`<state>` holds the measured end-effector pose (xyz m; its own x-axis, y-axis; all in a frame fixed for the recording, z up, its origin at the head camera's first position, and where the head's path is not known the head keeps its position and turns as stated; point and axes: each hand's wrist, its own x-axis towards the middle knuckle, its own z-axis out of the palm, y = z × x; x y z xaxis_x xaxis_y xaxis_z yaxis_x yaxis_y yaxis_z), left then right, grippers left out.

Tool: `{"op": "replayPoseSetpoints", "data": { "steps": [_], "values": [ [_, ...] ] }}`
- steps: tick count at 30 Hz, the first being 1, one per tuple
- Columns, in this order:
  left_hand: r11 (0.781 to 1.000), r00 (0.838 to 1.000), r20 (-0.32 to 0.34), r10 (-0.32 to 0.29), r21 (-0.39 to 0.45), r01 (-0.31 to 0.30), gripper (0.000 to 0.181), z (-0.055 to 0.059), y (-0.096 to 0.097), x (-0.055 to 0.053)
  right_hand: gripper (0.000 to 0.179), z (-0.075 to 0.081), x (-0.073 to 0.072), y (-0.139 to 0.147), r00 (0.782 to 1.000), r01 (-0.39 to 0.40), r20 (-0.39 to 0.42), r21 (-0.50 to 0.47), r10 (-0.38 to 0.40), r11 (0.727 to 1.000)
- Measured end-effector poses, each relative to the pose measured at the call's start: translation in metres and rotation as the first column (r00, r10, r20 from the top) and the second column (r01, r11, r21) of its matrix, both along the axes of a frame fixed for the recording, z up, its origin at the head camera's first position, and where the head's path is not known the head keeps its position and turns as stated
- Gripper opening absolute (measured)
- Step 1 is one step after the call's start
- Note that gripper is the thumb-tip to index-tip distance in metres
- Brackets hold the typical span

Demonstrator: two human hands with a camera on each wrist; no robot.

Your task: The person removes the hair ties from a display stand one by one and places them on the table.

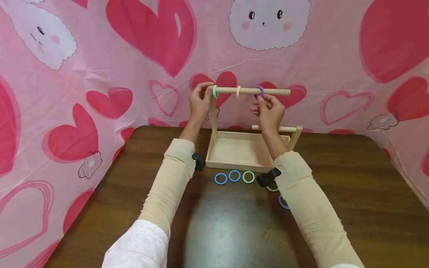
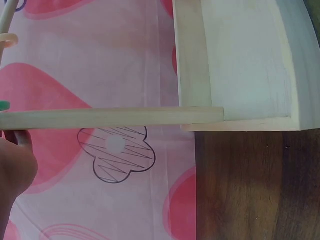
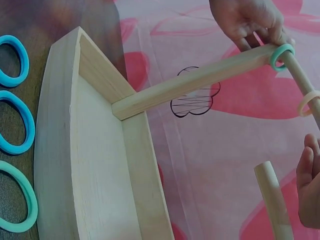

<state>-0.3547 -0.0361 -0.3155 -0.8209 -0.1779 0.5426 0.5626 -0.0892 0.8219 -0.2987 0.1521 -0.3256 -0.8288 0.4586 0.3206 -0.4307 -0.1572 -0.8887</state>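
A wooden stand has a tray base [image 1: 234, 166], a tall post [image 1: 213, 121] at its left and a long upper rod [image 1: 279, 91]. My left hand [image 1: 200, 103] grips the top of the post, beside a mint green ring [image 1: 215, 93] that hangs at the rod's left end. Farther along the rod hangs a peach ring [image 1: 238, 92]. With thumb and fingers, my right hand [image 1: 271, 113] pinches a purple ring [image 1: 262, 91] that encircles the rod. In the right wrist view, that purple ring is out of frame, while the left hand [image 3: 252, 22] shows at the post's top.
A lower rod [image 1: 286, 129] on a short post stands at the stand's right. Before the tray lie a blue ring [image 1: 216, 179], another blue ring [image 1: 234, 171] and a green ring [image 1: 244, 177]. Two more rings lie partly hidden under the right forearm. A pink printed cloth hangs behind the table.
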Motion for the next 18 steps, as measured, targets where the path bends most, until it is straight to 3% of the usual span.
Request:
{"op": "replayPoseSetpoints", "data": {
  "steps": [18],
  "values": [
    [1.0, 1.0, 0.016, 0.0, 0.006, 0.0, 0.021, 0.0, -0.003, -0.001, 0.009, 0.006, 0.01, 0.026, 0.997, 0.049, -0.059, -0.025, -0.051, 0.998]
  ]
}}
